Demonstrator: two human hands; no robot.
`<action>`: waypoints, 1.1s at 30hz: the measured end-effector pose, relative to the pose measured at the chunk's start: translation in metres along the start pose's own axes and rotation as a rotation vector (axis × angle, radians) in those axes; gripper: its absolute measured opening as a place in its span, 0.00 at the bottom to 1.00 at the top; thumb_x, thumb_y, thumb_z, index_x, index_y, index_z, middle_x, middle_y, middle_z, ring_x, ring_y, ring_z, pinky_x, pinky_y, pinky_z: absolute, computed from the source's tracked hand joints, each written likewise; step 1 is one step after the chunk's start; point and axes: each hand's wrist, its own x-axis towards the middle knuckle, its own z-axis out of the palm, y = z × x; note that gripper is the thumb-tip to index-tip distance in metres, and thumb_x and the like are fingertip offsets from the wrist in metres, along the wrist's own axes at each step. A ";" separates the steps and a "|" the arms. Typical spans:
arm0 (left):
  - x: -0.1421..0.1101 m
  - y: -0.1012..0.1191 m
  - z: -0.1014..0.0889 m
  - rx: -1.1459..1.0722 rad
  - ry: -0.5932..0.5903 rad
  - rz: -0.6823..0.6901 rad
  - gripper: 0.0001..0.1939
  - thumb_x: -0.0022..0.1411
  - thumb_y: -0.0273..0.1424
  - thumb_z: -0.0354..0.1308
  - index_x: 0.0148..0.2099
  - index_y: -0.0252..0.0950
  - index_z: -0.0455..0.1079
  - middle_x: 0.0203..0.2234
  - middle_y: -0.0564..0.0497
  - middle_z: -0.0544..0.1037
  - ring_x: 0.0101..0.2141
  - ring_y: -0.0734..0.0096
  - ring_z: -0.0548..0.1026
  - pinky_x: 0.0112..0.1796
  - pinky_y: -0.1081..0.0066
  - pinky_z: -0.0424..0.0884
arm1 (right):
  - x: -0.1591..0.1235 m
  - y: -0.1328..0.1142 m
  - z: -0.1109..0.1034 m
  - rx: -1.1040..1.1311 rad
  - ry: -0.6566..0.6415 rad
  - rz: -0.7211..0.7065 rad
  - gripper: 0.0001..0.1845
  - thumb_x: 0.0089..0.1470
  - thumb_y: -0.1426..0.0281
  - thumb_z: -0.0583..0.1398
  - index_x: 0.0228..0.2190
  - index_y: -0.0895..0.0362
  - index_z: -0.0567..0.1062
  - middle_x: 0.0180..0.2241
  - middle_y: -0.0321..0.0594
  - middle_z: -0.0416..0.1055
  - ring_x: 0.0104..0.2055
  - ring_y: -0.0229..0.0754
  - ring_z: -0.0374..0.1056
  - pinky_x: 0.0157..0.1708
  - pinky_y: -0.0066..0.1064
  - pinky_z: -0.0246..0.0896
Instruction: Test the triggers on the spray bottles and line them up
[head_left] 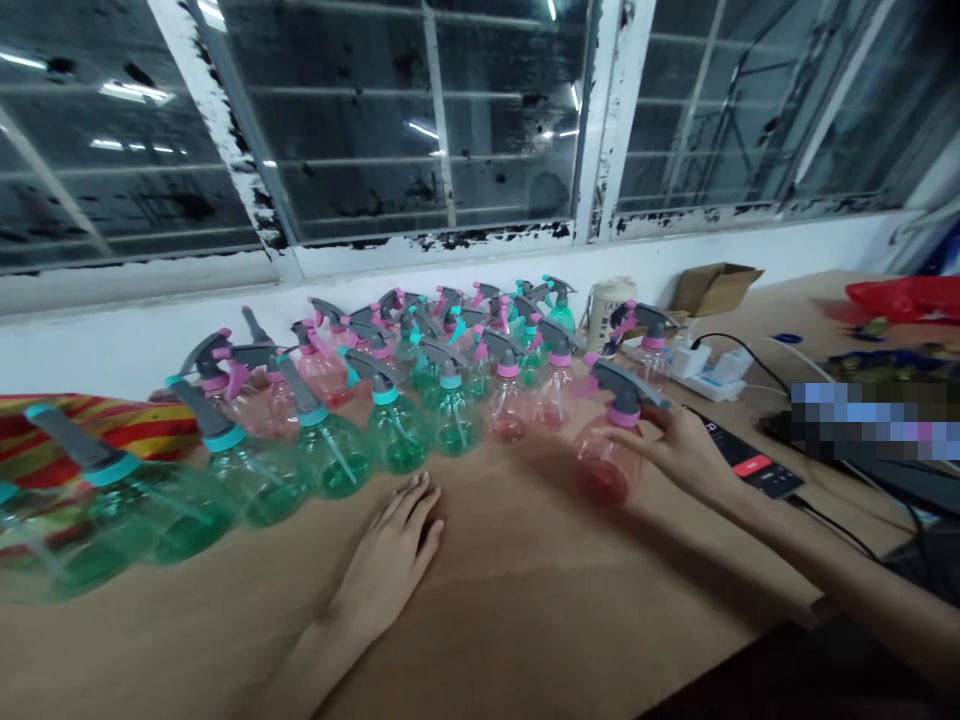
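Note:
My right hand [679, 448] grips a pink spray bottle [609, 470] by its upper body, just below the pink collar. Its grey trigger head points left. On the table [480, 620], my left hand [397, 540] lies flat with its fingers stretched out and nothing in them. Just beyond those fingertips stands a green spray bottle [399, 440] with a turquoise collar. More green bottles run in a row to the left, such as a large green spray bottle [184, 515]. Several pink ones stand behind and to the right, among them a pink spray bottle [508, 405].
Right of the bottles lie a phone [750, 465] with a cable, a white power strip [709, 375] with plugs, and an open cardboard box [712, 290]. A cream canister [609, 312] stands by the wall. Red and yellow striped cloth [142, 425] lies left; windows rise behind.

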 end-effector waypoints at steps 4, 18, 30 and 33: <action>-0.001 -0.004 0.001 0.004 0.015 0.002 0.20 0.69 0.35 0.43 0.59 0.34 0.61 0.58 0.43 0.65 0.58 0.59 0.61 0.55 0.56 0.60 | 0.030 0.030 -0.009 -0.049 0.109 0.042 0.22 0.48 0.54 0.61 0.31 0.62 0.77 0.30 0.49 0.77 0.32 0.53 0.72 0.30 0.38 0.61; -0.006 -0.019 0.019 -0.034 0.054 -0.018 0.22 0.69 0.34 0.41 0.63 0.41 0.53 0.60 0.50 0.61 0.58 0.63 0.62 0.56 0.58 0.60 | 0.099 0.067 0.021 -0.163 0.267 0.062 0.15 0.49 0.57 0.59 0.27 0.58 0.73 0.27 0.48 0.74 0.30 0.51 0.69 0.29 0.36 0.57; -0.016 -0.036 0.039 -0.129 0.051 -0.067 0.24 0.67 0.31 0.40 0.65 0.46 0.52 0.60 0.53 0.61 0.57 0.62 0.64 0.52 0.59 0.67 | 0.081 0.077 0.020 -0.004 0.369 0.003 0.31 0.48 0.50 0.60 0.45 0.62 0.72 0.42 0.53 0.73 0.42 0.52 0.71 0.38 0.40 0.66; -0.017 -0.041 0.039 -0.240 0.050 -0.069 0.26 0.68 0.29 0.38 0.66 0.49 0.47 0.59 0.54 0.64 0.54 0.62 0.68 0.49 0.59 0.71 | 0.065 0.087 0.005 0.045 0.375 0.038 0.30 0.50 0.50 0.58 0.46 0.60 0.72 0.42 0.51 0.74 0.39 0.50 0.72 0.36 0.40 0.68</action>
